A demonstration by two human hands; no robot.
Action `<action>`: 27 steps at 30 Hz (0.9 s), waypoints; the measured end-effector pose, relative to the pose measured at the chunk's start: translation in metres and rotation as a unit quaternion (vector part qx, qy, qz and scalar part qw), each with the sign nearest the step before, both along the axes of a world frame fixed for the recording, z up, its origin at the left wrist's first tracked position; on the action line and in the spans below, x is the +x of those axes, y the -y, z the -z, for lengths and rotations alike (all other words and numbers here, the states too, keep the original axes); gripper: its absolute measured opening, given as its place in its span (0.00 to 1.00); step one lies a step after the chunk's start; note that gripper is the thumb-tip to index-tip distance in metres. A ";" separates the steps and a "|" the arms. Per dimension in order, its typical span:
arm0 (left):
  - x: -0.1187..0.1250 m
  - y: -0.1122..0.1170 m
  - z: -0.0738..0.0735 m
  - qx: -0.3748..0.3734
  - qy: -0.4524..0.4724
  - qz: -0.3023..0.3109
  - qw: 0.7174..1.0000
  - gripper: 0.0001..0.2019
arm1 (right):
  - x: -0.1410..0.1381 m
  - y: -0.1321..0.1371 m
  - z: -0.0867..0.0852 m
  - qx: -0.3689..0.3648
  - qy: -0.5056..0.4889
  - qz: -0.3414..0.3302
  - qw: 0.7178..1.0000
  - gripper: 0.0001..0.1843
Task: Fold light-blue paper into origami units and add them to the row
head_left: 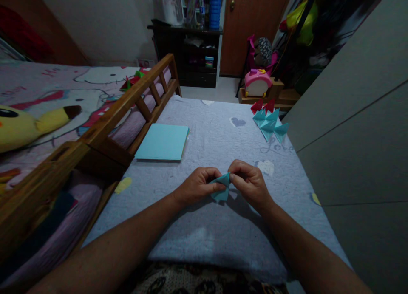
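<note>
Both my hands meet over the grey bedsheet, pinching one small folded piece of teal paper. My left hand grips its left side with fingers curled. My right hand grips its right side with thumb and fingers pressed together. The paper is folded to a pointed shape and is held just above the sheet.
A stack of light-blue paper sheets lies at the left by the wooden bed rail. Several folded teal and red paper pieces lie at the far right. A grey wardrobe stands on the right. A yellow plush toy lies on the neighbouring bed.
</note>
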State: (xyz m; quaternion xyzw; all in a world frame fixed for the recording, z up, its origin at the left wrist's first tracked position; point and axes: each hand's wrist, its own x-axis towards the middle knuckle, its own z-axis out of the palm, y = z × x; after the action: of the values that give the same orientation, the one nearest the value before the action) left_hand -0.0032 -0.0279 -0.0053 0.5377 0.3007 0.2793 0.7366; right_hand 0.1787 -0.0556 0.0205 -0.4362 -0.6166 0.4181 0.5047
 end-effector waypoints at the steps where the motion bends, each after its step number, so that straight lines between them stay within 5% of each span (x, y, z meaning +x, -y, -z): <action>1: 0.000 0.000 0.000 0.002 -0.002 -0.001 1.000 0.10 | 0.000 0.000 0.000 0.002 0.001 -0.001 1.000 0.08; 12: -0.001 0.000 -0.002 0.075 -0.040 -0.061 0.995 0.11 | 0.003 0.002 -0.003 -0.024 0.009 -0.055 0.998 0.05; 27: 0.000 -0.001 -0.003 0.126 -0.062 -0.067 0.988 0.12 | -0.004 0.002 0.005 0.027 0.095 -0.012 0.995 0.06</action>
State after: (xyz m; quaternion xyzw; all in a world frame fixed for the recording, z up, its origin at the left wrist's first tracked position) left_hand -0.0033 -0.0274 -0.0021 0.6207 0.3434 0.3301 0.6227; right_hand 0.1744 -0.0576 0.0159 -0.4527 -0.6778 0.3645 0.4503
